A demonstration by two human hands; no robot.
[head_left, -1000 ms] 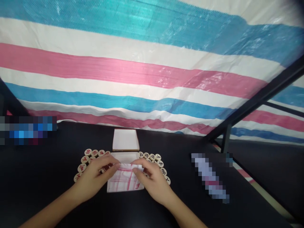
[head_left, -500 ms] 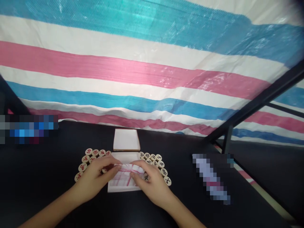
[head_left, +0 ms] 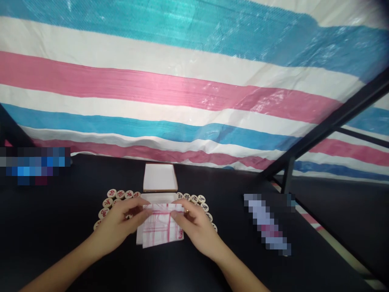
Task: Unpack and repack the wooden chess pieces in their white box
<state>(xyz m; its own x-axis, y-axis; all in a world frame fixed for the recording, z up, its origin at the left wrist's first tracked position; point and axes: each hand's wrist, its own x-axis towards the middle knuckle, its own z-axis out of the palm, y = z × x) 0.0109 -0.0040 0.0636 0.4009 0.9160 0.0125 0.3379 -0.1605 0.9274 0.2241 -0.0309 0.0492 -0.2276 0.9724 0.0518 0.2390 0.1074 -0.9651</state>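
A folded white chessboard sheet printed with red grid lines is held up by its top edge. My left hand pinches its left top corner between thumb and fingers. At the right top corner, my right hand grips it the same way. Behind the sheet lies a white box half, mostly covered. Round Chinese chess pieces with red characters sit left of the box, partly under my left hand. Pieces with black characters sit to the right, several hidden behind my right hand.
Farther back on the black table rests a second shallow box half, white inside. Blurred-out objects lie at the far left and on the right. A striped tarp hangs behind, with a black frame bar at right.
The chessboard sheet has opened out from a crumpled fold to a flatter hanging panel. Both hands have shifted slightly, still pinching its top edge.
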